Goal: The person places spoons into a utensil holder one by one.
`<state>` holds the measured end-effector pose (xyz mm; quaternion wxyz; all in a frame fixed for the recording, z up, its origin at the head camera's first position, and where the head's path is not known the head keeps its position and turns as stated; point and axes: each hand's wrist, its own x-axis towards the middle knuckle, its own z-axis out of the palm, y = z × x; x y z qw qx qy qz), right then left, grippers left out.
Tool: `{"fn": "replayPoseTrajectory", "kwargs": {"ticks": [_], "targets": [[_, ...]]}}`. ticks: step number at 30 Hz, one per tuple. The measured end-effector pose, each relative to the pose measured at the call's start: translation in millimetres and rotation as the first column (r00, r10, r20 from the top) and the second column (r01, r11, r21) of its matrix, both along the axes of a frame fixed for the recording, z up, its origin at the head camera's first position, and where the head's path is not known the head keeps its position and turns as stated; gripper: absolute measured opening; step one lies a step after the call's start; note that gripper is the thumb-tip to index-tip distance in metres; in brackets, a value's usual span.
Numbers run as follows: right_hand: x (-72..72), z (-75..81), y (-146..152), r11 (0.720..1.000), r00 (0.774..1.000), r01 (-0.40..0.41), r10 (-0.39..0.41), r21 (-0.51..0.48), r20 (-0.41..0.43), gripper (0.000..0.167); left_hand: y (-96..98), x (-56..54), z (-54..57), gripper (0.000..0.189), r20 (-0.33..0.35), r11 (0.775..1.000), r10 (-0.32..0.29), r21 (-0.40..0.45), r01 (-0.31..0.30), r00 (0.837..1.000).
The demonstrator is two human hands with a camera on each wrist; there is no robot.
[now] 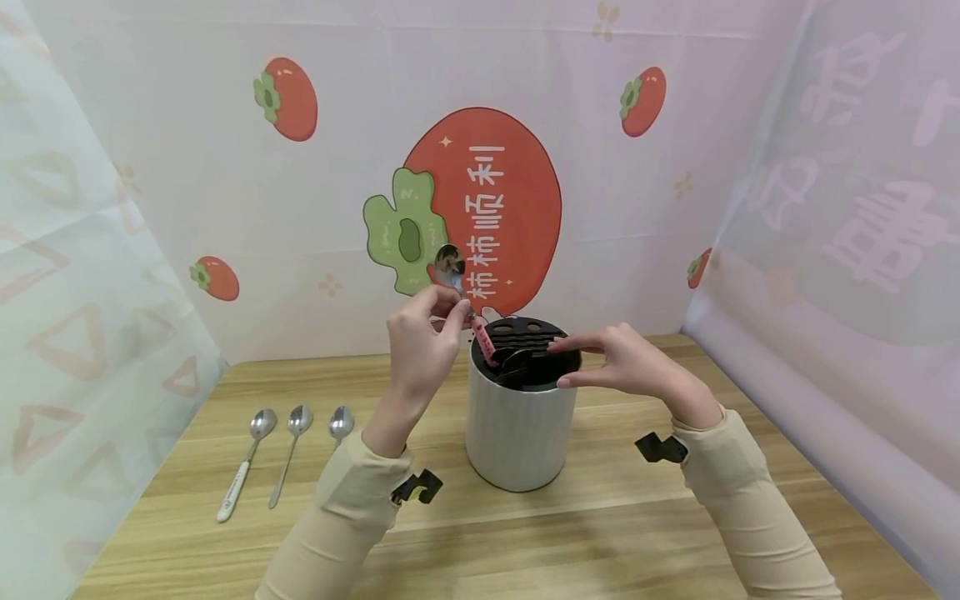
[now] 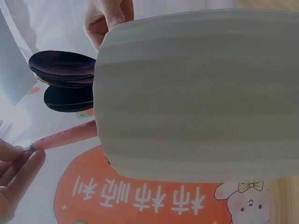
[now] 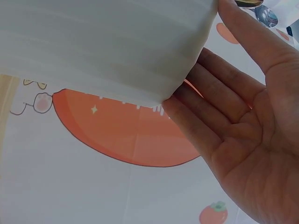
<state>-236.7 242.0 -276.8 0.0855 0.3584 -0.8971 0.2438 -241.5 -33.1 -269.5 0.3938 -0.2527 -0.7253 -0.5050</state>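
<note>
My left hand [image 1: 426,335] pinches a spoon [image 1: 483,340] near where its pink handle meets the metal neck. The shiny bowl points up, and the handle slants down to the top of a white ribbed utensil holder [image 1: 519,437]. A black slotted lid [image 1: 536,333] covers part of the holder's top. Dark oval heads [image 2: 67,98], spoon-like, stick out of it beside the pink handle [image 2: 65,135]. My right hand [image 1: 626,362] touches the holder's right rim, thumb in front and fairly straight fingers [image 3: 212,98] behind.
On the wooden table [image 1: 600,533] at left lie a white-handled spoon [image 1: 243,467], a thin metal spoon [image 1: 294,446] and another spoon [image 1: 341,422], partly hidden by the left sleeve. A printed cloth backdrop [image 1: 330,167] stands behind, with cloth sides.
</note>
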Motion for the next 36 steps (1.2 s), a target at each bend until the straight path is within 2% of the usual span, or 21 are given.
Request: {"fn": "replayPoseTrajectory", "kwargs": {"ticks": [25,36], "targets": [[-0.3,0.2,0.5,1.000,1.000,-0.007,0.007,-0.003,0.000,0.047,-1.4,3.2,-1.2,0.006,0.037,0.992,0.031,-0.127,-0.026,0.999],[-0.2,0.2,0.5,1.000,1.000,-0.008,0.008,-0.005,-0.001,0.047,-1.2,5.3,-1.1,0.005,0.057,0.983,0.078,-0.168,-0.067,0.995]]}}
